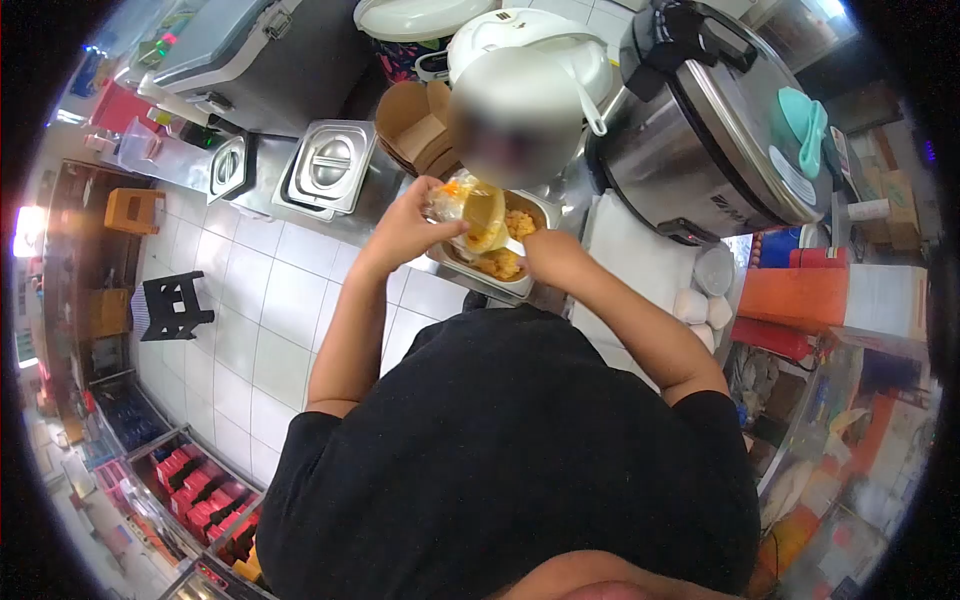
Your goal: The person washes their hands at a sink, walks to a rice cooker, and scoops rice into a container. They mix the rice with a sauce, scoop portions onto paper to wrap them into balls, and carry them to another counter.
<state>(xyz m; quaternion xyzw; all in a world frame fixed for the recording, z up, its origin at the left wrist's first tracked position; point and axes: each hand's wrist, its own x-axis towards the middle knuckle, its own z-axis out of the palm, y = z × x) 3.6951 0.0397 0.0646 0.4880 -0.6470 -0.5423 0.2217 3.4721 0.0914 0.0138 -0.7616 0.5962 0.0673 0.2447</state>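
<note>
Over a steel food pan (484, 285) of chunky orange-yellow food (500, 264), my left hand (408, 228) is closed round a clear plastic bag (466, 212). Orange-yellow bits cling inside the bag, which is tilted with its mouth toward the pan. My right hand (553, 258) grips a white utensil (514, 246) beside the bag's mouth. The utensil's working end is partly hidden by the bag and food, so its exact kind cannot be told.
Brown cardboard trays (412, 120) are stacked behind the pan. Lidded steel pans (326, 166) stand left. A large steel cooker (700, 140) with a turquoise scoop (808, 125) on top stands right. A black stool (172, 306) is on the tiled floor.
</note>
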